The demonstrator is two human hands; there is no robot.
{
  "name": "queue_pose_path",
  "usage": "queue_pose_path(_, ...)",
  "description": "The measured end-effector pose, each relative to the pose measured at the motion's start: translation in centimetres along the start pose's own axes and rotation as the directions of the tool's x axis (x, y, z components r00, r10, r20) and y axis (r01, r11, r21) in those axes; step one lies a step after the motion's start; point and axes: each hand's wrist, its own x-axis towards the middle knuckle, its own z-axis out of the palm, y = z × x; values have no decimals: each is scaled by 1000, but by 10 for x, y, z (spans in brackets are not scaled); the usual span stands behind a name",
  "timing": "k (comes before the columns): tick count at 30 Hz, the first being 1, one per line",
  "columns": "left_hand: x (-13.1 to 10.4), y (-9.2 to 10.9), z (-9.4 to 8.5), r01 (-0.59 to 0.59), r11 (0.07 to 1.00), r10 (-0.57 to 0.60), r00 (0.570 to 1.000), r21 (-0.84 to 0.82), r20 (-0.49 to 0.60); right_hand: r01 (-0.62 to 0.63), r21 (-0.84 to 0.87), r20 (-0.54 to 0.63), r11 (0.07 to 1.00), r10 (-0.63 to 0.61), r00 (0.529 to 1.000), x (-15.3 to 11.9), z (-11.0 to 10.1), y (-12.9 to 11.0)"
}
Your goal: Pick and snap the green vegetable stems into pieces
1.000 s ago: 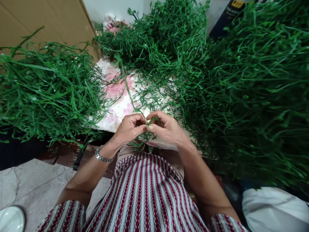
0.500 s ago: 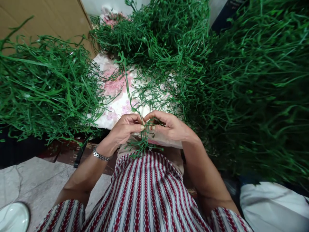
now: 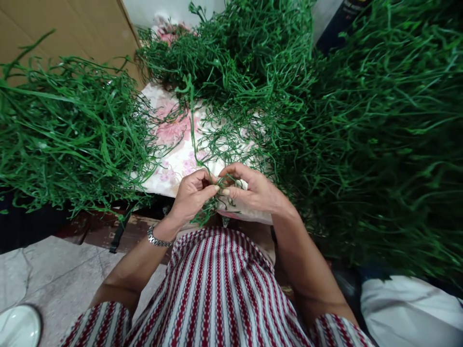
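Note:
Close in front of my body, my left hand pinches a thin green plastic-looking stem between thumb and fingers. The stem's long part rises away from me over the floral cloth. My right hand is closed with thumb and forefinger on the same stem, right beside the left fingertips. Thin curled side shoots stick out around the fingers and hang below them. Exactly where the fingertips meet the stem is partly hidden.
Tangled green stems are heaped at the left, at the back and at the right. A cardboard sheet stands behind the left heap. A white round object lies low at left; white fabric is at lower right.
Both hands remain together on the stem. The fingers have shifted slightly, and the shoots hanging below them have swung up and to the left. The left wrist has moved a little right.

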Motion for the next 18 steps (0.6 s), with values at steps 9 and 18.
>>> queue_pose_path(9, -3, -1, 2, -50, 997, 51, 999, 60, -2, 69, -113, -127, 991, -83, 988, 0, 0, 4)
queue_pose_path(18, -1, 1, 2, -84, 995, 82, 996, 45, 39, 125, -255, -98, 959, -154, 983, 1, 4, 6)
